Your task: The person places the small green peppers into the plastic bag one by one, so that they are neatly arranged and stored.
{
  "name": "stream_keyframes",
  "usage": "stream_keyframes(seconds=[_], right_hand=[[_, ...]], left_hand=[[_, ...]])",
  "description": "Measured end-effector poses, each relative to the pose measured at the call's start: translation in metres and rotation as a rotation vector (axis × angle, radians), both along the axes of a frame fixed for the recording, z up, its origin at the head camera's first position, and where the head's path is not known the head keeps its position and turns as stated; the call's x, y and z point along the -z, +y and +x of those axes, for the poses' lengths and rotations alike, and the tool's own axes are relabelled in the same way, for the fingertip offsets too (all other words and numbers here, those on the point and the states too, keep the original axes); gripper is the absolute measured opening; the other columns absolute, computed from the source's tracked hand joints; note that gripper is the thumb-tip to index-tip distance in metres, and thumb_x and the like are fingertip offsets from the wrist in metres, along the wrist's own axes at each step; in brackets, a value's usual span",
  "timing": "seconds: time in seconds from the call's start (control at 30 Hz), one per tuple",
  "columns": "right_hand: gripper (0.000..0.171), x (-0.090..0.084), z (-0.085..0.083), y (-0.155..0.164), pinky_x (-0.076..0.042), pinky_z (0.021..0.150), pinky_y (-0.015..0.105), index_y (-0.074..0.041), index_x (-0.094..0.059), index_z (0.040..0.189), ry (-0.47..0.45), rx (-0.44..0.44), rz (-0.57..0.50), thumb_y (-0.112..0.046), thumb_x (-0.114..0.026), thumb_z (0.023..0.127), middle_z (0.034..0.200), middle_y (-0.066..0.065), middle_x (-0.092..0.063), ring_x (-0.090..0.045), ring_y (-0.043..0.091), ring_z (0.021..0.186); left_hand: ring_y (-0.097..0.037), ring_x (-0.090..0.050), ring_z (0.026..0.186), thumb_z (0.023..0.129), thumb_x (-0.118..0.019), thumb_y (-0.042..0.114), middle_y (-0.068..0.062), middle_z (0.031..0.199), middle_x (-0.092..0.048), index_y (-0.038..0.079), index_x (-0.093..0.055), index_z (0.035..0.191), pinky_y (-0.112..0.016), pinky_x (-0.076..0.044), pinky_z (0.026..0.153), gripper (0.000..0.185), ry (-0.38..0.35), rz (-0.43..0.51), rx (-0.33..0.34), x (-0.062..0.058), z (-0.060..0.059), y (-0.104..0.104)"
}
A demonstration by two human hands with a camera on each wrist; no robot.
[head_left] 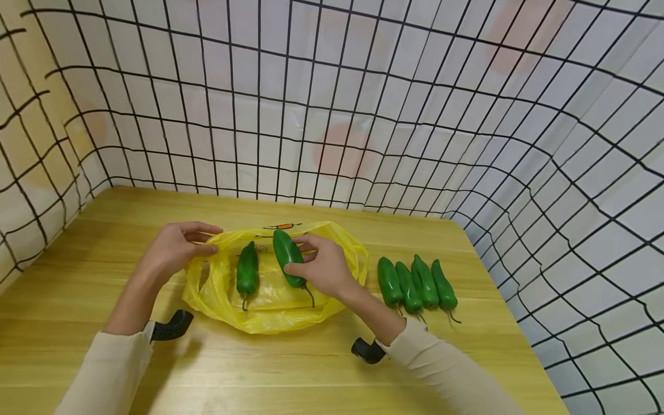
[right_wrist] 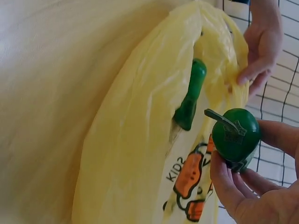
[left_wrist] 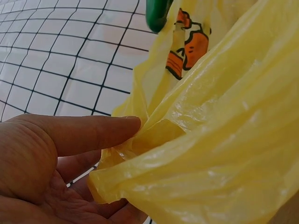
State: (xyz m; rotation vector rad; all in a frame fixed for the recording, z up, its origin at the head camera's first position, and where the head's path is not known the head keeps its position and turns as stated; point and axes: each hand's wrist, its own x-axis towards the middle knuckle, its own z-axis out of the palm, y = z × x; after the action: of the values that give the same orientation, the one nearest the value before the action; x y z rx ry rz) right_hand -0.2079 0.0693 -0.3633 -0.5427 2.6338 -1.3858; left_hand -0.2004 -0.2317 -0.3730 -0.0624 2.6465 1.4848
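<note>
A yellow plastic bag lies spread with its mouth open on the table. My left hand pinches the bag's left edge between thumb and fingers, which shows closely in the left wrist view. Above the bag's opening, my right hand grips a green pepper by its side, stem pointing toward me. In the right wrist view that held pepper shows its stem end. Another green pepper lies inside the bag, left of the held one. Several more green peppers lie in a row right of the bag.
The wooden table is bordered at the back and sides by a black wire grid before a pale wall. Black curved pieces show at both wrists. Orange cartoon prints mark the bag.
</note>
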Motion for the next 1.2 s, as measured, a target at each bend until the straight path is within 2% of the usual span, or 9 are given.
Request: stream_keyframes(seconds=[0.23, 0.47, 0.6, 0.8, 1.0, 1.2], right_hand=[[0.054, -0.002, 0.010, -0.008, -0.059, 0.070, 0.029, -0.013, -0.066, 0.135, -0.023, -0.054, -0.046, -0.019, -0.083, 0.084, 0.122, 0.011, -0.068, -0.069, 0.029, 0.100], [0.050, 0.003, 0.012, -0.011, -0.058, 0.070, 0.029, -0.015, -0.069, 0.130, -0.015, -0.065, -0.015, -0.022, -0.084, 0.083, 0.120, 0.010, -0.070, -0.070, 0.025, 0.097], [0.051, 0.009, 0.010, -0.016, -0.059, 0.068, 0.028, -0.014, -0.068, 0.131, -0.020, -0.070, -0.020, -0.020, -0.084, 0.083, 0.119, 0.012, -0.070, -0.071, 0.021, 0.091], [0.051, 0.018, 0.003, -0.027, -0.059, 0.065, 0.027, -0.012, -0.068, 0.131, -0.049, -0.071, -0.005, -0.019, -0.083, 0.083, 0.119, 0.013, -0.070, -0.071, 0.017, 0.085], [0.049, 0.024, -0.004, -0.037, -0.057, 0.067, 0.027, -0.015, -0.068, 0.132, -0.037, -0.045, 0.043, -0.020, -0.083, 0.085, 0.123, 0.012, -0.069, -0.069, 0.020, 0.090], [0.047, 0.030, -0.007, -0.043, -0.057, 0.069, 0.026, -0.014, -0.069, 0.130, -0.022, -0.025, 0.041, -0.020, -0.082, 0.086, 0.121, 0.011, -0.071, -0.071, 0.020, 0.090]], left_hand=[[-0.042, -0.054, 0.127, 0.096, -0.071, 0.019, -0.027, 0.142, -0.055, 0.008, -0.061, 0.139, -0.042, -0.051, 0.092, 0.046, 0.001, 0.000, -0.002, -0.001, 0.000, 0.001], [-0.041, -0.055, 0.125, 0.096, -0.072, 0.020, -0.026, 0.141, -0.056, 0.009, -0.062, 0.139, -0.037, -0.051, 0.088, 0.046, -0.003, -0.003, -0.003, -0.002, 0.000, 0.000], [-0.041, -0.056, 0.124, 0.096, -0.072, 0.020, -0.026, 0.141, -0.056, 0.009, -0.062, 0.139, -0.036, -0.050, 0.087, 0.046, -0.009, -0.004, -0.004, -0.002, 0.001, 0.000], [-0.042, -0.054, 0.127, 0.096, -0.072, 0.020, -0.026, 0.143, -0.055, 0.009, -0.061, 0.140, -0.042, -0.050, 0.092, 0.047, -0.014, 0.009, -0.001, -0.002, 0.002, 0.000], [-0.042, -0.054, 0.128, 0.096, -0.071, 0.019, -0.026, 0.143, -0.055, 0.009, -0.061, 0.140, -0.047, -0.050, 0.096, 0.046, -0.008, 0.014, 0.000, -0.002, 0.002, 0.001], [-0.042, -0.056, 0.126, 0.096, -0.071, 0.018, -0.026, 0.142, -0.056, 0.009, -0.061, 0.140, -0.046, -0.050, 0.095, 0.046, -0.009, 0.014, 0.001, -0.002, 0.001, 0.001]])
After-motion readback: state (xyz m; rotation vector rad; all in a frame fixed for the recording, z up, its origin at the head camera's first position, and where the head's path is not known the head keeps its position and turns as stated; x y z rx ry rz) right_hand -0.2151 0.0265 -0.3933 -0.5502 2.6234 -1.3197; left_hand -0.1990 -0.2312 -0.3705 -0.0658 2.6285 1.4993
